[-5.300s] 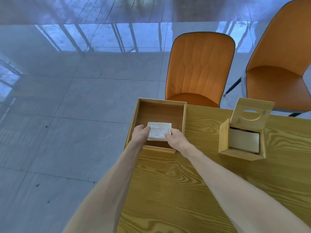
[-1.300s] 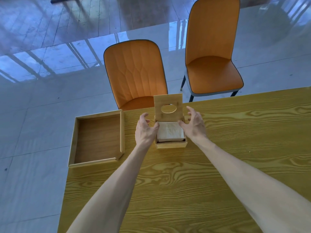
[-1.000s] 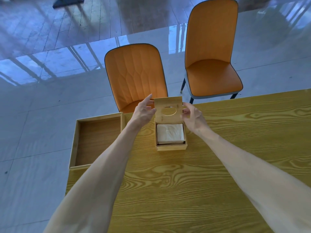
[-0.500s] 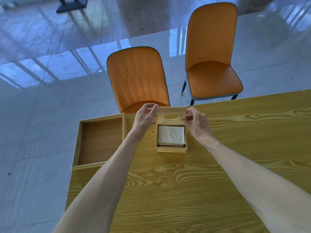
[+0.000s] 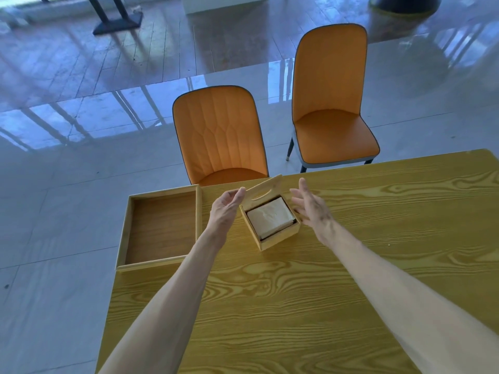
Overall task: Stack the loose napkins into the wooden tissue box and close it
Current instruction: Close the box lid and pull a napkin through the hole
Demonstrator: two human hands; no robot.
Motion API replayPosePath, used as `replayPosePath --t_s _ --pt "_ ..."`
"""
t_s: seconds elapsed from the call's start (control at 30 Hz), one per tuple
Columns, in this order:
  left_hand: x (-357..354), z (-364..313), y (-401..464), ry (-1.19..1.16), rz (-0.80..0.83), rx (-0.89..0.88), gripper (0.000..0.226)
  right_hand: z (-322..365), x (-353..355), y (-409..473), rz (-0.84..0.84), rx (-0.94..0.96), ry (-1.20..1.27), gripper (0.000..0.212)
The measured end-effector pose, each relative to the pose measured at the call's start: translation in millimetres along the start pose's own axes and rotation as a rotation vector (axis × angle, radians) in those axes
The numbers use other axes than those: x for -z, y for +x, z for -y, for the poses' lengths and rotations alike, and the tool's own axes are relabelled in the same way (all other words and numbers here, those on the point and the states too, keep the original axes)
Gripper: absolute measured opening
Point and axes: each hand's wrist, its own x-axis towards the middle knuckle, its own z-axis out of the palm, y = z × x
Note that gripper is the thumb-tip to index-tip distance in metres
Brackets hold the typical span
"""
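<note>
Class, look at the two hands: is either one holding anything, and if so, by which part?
Nothing is held. The left hand and right hand are open on either side of the tissue box, whose lid is half-raised.

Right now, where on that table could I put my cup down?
The table is bare right of the tissue box, and the near half between the forearms too. The wooden tray looks empty. It is crowded only around the box, between both hands.

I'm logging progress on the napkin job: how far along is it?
Done: the napkins sit stacked in the tissue box, and the wooden tray is bare. In hand: left hand and right hand flank the half-lowered lid. Left: shutting it.
</note>
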Motion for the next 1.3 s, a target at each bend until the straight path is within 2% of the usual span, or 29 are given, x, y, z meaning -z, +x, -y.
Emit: replayPosePath --t_s 0.2,0.33,0.47,0.63,0.8,1.07,1.2,1.3 --pt "3 6 -17 0.092 0.128 0.016 0.029 12 -6 1 0.115 -0.122 0.063 0.089" --pt "7 26 -26 0.093 0.122 0.050 0.027 1 -7 0 0.144 -0.098 0.035 0.081" --pt "6 39 -29 0.029 0.075 0.043 0.034 -11 -5 2 0.159 -0.077 0.012 0.079" --pt "4 51 -24 -0.009 0.068 0.063 0.055 -23 -5 5 0.093 0.016 -0.079 0.079" --pt "3 59 -19 -0.001 0.050 0.087 0.064 -30 -7 6 0.025 0.097 -0.200 0.070" --pt "-4 70 -15 0.080 0.023 0.074 0.064 -40 -11 1 -0.083 0.227 -0.510 0.063" --pt "-3 69 -10 0.086 0.042 0.101 0.063 -36 -21 3 -0.265 0.513 -0.880 0.043" --pt "-5 66 -7 0.091 0.015 0.119 0.061 -24 -34 8 -0.294 0.656 -1.100 0.029"
